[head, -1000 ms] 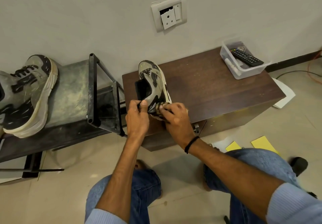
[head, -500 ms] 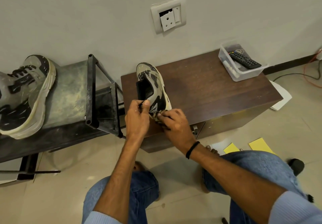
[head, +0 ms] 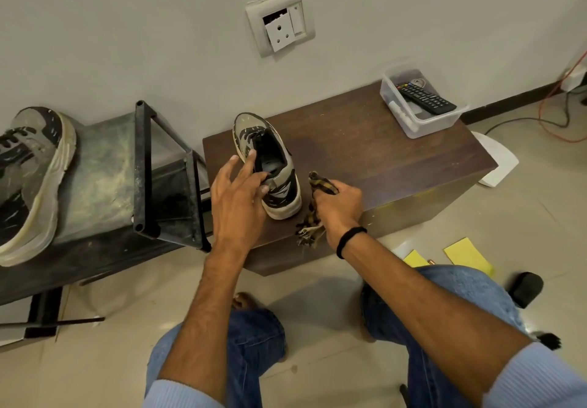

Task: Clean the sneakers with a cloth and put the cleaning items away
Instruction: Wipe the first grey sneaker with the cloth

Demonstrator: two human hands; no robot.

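Far left, we record a grey-and-black sneaker [head: 30, 182] resting on a scuffed metal stand [head: 101, 178]. Next we list its match, a second sneaker [head: 279, 194], which stands upright on its sole near the left front corner of the dark wooden tabletop [head: 381, 153], toe toward the wall. The left hand [head: 236, 198] lies against this shoe's left side with fingers spread and nearly straight, index fingertip at the collar rim, grasping nothing. Just beside the heel, with a gap showing, the right hand [head: 338, 209], black wristband [head: 349, 239] on its wrist, is clenched around a yellow-and-black patterned cloth [head: 320, 183]; one end pokes above the fist, and the frayed end lies at the tabletop's front edge. On the wall above we note a socket plate [head: 281, 23]. At the right rear corner a clear plastic container [head: 413, 128] holds a black remote control [head: 425, 97]. Yellow paper sheets [head: 467, 255] lie on the floor at right.
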